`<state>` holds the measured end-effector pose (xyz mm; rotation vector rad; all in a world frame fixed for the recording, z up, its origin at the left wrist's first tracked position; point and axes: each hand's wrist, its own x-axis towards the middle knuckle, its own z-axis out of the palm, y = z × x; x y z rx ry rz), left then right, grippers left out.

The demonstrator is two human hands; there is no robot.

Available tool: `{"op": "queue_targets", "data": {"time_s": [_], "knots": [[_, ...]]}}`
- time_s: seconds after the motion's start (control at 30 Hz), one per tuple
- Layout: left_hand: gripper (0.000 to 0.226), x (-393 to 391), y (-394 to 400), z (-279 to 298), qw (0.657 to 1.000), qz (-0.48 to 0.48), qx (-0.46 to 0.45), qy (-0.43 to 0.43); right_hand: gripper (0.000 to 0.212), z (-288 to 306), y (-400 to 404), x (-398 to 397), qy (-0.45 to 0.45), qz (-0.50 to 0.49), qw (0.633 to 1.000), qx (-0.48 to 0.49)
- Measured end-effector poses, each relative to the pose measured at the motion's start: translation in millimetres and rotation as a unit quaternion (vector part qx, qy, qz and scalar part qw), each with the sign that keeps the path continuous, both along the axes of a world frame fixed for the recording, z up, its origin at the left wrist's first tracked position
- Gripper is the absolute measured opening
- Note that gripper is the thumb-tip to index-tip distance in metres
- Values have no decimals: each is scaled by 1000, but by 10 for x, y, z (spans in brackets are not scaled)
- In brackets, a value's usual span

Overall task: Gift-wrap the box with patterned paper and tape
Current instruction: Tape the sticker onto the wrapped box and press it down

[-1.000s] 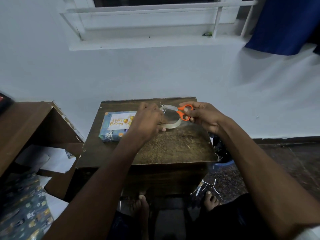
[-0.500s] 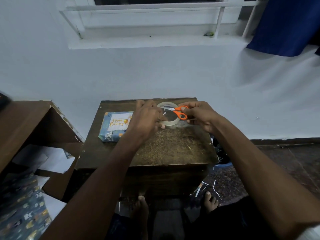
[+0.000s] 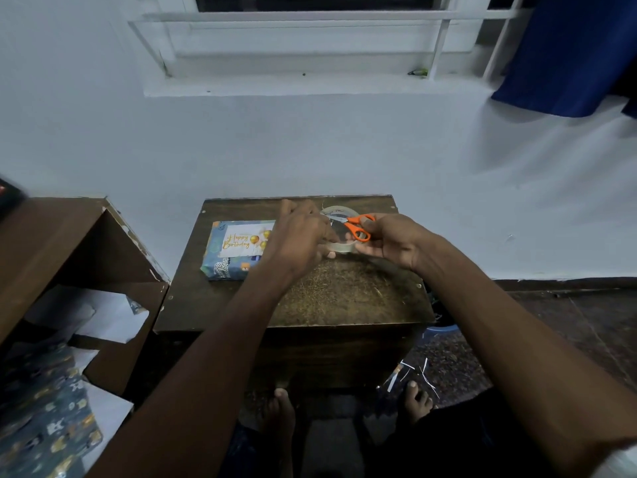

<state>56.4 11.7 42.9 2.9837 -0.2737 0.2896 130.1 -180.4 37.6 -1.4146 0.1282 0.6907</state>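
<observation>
Fingers of both hands pinch the clear tape roll; right hand grips orange scissors

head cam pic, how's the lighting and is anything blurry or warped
Head view: dim, bluish light; the table and forearms look dark. The window sill bows from wide-angle distortion. The dark object at the left edge is blurred. The orange scissors and wrapped box stay legible.

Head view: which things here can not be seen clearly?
- Clear tape roll: near side hidden behind the left hand.
- Orange-handled scissors: blade tips too small and blurred.
- Wrapped box in blue patterned paper: right end hidden by the left hand.
- Right hand: fingertips hidden behind the scissors.
</observation>
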Motion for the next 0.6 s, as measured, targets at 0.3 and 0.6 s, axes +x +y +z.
{"op": "queue_targets", "data": {"time_s": [0.3, 0.6], "knots": [[17, -461, -343, 44, 972, -40, -210, -103, 14, 59, -319, -525, -41, -132, 988, -63], [23, -1487, -878, -588, 945, 38, -312, -96, 21, -148, -736, -1578, -86, -206, 968, -113]]}}
